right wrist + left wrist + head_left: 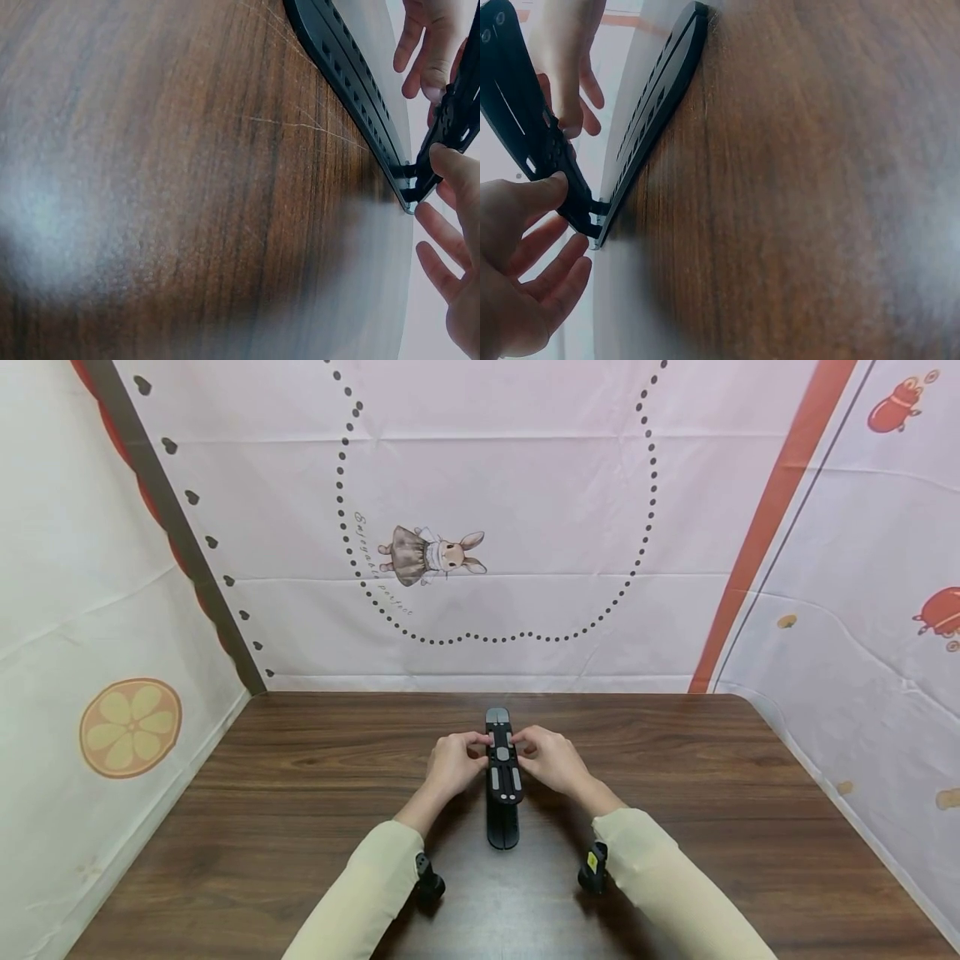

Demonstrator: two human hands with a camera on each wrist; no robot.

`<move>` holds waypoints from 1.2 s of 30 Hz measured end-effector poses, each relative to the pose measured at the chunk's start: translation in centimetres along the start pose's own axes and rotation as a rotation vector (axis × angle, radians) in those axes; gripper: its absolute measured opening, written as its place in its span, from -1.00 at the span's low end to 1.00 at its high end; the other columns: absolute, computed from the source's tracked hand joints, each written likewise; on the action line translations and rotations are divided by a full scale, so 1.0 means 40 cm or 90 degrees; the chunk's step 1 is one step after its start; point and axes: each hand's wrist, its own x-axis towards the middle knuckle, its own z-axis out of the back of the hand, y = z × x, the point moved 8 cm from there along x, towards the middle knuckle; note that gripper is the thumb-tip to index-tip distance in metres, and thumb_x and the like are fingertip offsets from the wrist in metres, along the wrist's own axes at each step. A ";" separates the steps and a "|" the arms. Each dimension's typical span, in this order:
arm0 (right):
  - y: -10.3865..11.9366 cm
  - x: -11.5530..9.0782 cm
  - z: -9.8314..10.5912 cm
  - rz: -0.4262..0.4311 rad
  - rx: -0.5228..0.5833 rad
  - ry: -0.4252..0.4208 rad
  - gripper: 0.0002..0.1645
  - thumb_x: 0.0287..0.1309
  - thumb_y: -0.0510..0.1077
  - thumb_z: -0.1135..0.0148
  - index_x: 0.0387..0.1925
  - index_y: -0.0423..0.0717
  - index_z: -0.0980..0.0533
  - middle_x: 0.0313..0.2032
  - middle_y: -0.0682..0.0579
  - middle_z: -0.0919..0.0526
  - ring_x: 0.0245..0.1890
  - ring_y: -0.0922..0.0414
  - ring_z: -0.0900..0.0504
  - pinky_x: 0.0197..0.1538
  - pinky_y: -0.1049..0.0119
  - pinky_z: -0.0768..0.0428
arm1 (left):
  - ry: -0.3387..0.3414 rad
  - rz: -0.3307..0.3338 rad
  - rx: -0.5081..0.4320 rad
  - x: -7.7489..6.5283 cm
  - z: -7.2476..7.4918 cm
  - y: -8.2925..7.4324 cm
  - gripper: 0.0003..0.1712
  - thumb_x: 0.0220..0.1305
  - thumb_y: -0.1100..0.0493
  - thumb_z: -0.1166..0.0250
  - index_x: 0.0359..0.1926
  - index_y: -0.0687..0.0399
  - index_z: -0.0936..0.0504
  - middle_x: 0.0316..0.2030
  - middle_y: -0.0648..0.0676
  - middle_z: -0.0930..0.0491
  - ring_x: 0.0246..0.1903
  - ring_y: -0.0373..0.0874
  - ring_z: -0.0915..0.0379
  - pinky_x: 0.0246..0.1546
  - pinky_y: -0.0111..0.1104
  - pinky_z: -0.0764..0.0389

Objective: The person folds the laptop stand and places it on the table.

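Note:
A black folding laptop stand [503, 781] with light grey pads stands lengthwise in the middle of the table. Its slotted base [649, 120] lies on the wood, while the upper section [450, 120] tilts up from the hinge at the far end, toward me. My left hand [453, 764] pinches the upper section's left edge, its thumb pressed on the side near the hinge. From the opposite side my right hand [553, 760] pinches the right edge at about the same height. In both wrist views the other fingers spread loosely below the thumb.
The brown wooden table [315, 777] ends at a white printed cloth [525, 510] behind, with more cloth along both sides. Black wrist cameras [429, 881] hang below each cream sleeve [367, 877].

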 end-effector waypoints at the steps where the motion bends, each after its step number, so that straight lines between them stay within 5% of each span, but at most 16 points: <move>1: 0.000 0.000 -0.001 0.001 -0.003 0.001 -0.71 0.05 -0.15 -0.31 -0.13 0.01 -0.55 -0.11 0.08 -0.61 -0.22 0.11 -0.64 -0.24 0.22 -0.58 | 0.002 0.001 0.001 0.000 -0.001 0.001 -0.71 0.03 0.20 -0.37 -0.16 -0.09 -0.67 -0.31 0.09 -0.69 -0.35 -0.15 -0.61 -0.38 -0.28 -0.55; 25: 0.003 -0.007 -0.018 0.053 -0.056 0.041 -0.69 0.05 -0.17 -0.30 -0.11 0.02 -0.56 -0.10 0.10 -0.61 -0.21 0.16 -0.64 -0.19 0.21 -0.60 | 0.052 -0.006 0.039 -0.001 -0.012 0.012 -0.71 0.02 0.23 -0.37 -0.17 -0.12 -0.69 -0.20 0.02 -0.67 -0.31 -0.16 -0.59 -0.31 -0.26 -0.55; 36: 0.017 -0.009 -0.021 0.096 -0.135 0.042 -0.66 -0.02 -0.15 -0.35 -0.12 0.02 -0.55 -0.15 0.11 -0.60 -0.40 0.25 -0.55 -0.31 0.30 -0.54 | 0.070 -0.025 0.132 0.004 -0.024 0.004 -0.70 -0.01 0.21 -0.40 -0.18 -0.13 -0.68 -0.17 0.00 -0.65 -0.34 -0.17 -0.54 -0.44 -0.32 -0.49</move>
